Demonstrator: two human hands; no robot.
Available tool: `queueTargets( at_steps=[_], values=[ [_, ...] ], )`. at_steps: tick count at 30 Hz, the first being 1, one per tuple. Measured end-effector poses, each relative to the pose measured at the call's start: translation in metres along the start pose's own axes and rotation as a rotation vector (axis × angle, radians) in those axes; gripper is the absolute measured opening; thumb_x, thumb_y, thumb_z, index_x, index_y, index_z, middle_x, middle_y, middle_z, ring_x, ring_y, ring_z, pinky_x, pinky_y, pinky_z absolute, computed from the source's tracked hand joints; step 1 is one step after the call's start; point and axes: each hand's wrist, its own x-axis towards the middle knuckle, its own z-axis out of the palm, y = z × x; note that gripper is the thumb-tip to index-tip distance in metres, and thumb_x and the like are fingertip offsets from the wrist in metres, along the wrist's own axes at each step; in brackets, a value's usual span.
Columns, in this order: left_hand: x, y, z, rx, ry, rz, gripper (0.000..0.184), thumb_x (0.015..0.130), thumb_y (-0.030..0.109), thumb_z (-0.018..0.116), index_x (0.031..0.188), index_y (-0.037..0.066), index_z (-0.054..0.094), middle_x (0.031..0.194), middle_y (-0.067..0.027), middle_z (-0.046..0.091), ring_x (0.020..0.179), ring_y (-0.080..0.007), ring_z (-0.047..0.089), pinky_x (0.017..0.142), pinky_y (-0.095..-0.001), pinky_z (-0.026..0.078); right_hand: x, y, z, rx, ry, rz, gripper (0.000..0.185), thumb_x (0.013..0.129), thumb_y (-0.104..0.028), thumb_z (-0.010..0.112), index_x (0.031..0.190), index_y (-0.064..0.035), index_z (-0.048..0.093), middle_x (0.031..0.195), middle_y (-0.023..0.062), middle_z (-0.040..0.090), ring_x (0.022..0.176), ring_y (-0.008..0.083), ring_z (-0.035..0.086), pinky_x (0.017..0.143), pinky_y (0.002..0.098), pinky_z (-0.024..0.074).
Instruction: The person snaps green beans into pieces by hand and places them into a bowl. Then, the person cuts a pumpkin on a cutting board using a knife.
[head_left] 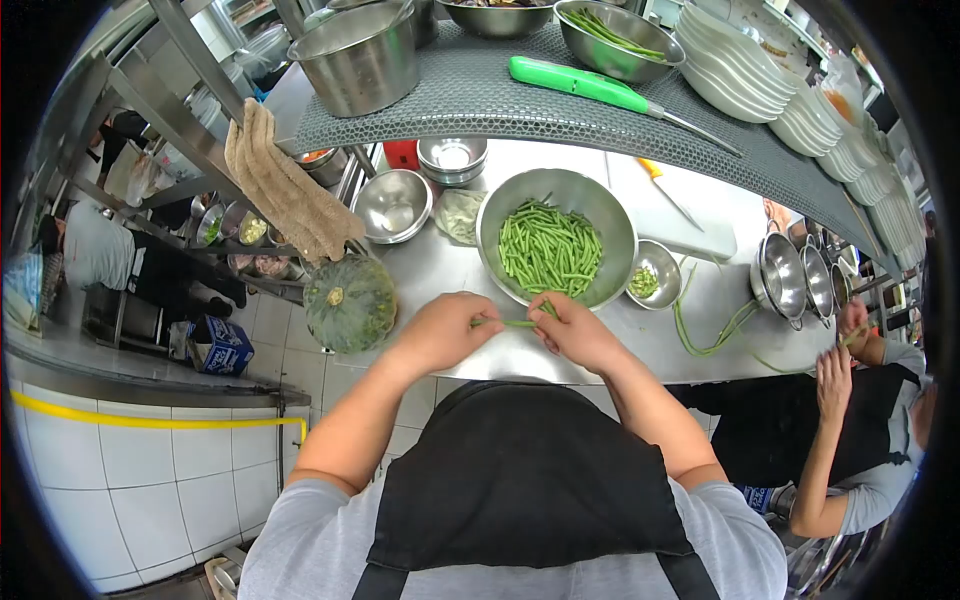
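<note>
My left hand [447, 330] and my right hand [575, 328] are both closed on a green bean [517, 323], which stretches between them just in front of a large steel bowl [487, 245]. Cut green bean pieces [548, 247] fill the bottom of that bowl. To its right, a small steel bowl [652, 292] holds short trimmed bits. Long uncut beans [700, 348] lie on the steel counter further right. A green pumpkin [350, 303] is left of my left hand.
A co-worker's hands [835, 365] hold a bean at the right. Behind the large bowl, a yellow-handled knife [668, 190] rests by a white board [680, 228]. The shelf [460, 85] above carries a green-handled knife [590, 87], a pot and bowls. Steel bowls [392, 203] stand back left.
</note>
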Motion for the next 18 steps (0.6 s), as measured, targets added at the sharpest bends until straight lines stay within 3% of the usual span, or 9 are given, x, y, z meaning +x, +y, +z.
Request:
queueTargets(
  at_steps=[1, 3, 11, 14, 18],
  values=[
    [-0.001, -0.002, -0.003, -0.001, -0.004, -0.001, 0.021, 0.09, 0.023, 0.071, 0.094, 0.002, 0.071, 0.09, -0.0174, 0.07, 0.088, -0.0333, 0.066, 0.079, -0.0406, 0.051, -0.002, 0.002, -0.004, 0.003, 0.001, 0.003, 0.015, 0.103, -0.019, 0.055, 0.103, -0.0044, 0.056, 0.073, 0.0034, 0.057, 0.057, 0.0117, 0.053, 0.052, 0.0284, 0.0424],
    [-0.002, -0.003, -0.005, 0.001, -0.023, 0.127, 0.02, 0.09, 0.022, 0.07, 0.095, 0.003, 0.071, 0.09, -0.0164, 0.069, 0.087, -0.0337, 0.065, 0.079, -0.0417, 0.051, -0.004, 0.003, -0.008, 0.32, -0.235, 0.053, 0.014, 0.104, -0.018, 0.054, 0.101, -0.0048, 0.055, 0.073, 0.002, 0.056, 0.056, 0.0088, 0.051, 0.049, 0.0249, 0.0405],
    [0.003, 0.007, 0.006, 0.06, -0.021, 0.172, 0.021, 0.091, 0.024, 0.067, 0.095, 0.004, 0.071, 0.091, -0.015, 0.068, 0.088, -0.0355, 0.064, 0.079, -0.0437, 0.05, -0.004, -0.009, 0.0, 0.495, -0.334, 0.11, 0.012, 0.103, -0.016, 0.055, 0.104, -0.004, 0.056, 0.073, 0.0016, 0.056, 0.06, 0.0098, 0.051, 0.054, 0.0247, 0.041],
    [0.001, 0.01, 0.009, 0.072, -0.006, 0.149, 0.021, 0.091, 0.024, 0.066, 0.095, 0.004, 0.071, 0.09, -0.0151, 0.068, 0.087, -0.0363, 0.064, 0.078, -0.0444, 0.05, -0.002, -0.004, -0.001, 0.367, -0.362, 0.112, 0.013, 0.103, -0.017, 0.055, 0.106, -0.004, 0.057, 0.074, -0.0001, 0.056, 0.06, 0.0096, 0.049, 0.054, 0.0245, 0.0397],
    [0.001, 0.007, 0.021, 0.126, 0.112, 0.119, 0.02, 0.092, 0.023, 0.065, 0.093, 0.004, 0.07, 0.087, -0.0162, 0.067, 0.083, -0.038, 0.064, 0.076, -0.0456, 0.05, 0.003, 0.001, 0.008, -0.063, -0.14, -0.058, 0.015, 0.103, -0.019, 0.054, 0.107, -0.0037, 0.057, 0.075, -0.0003, 0.058, 0.061, 0.0096, 0.051, 0.055, 0.0248, 0.0409]
  ],
)
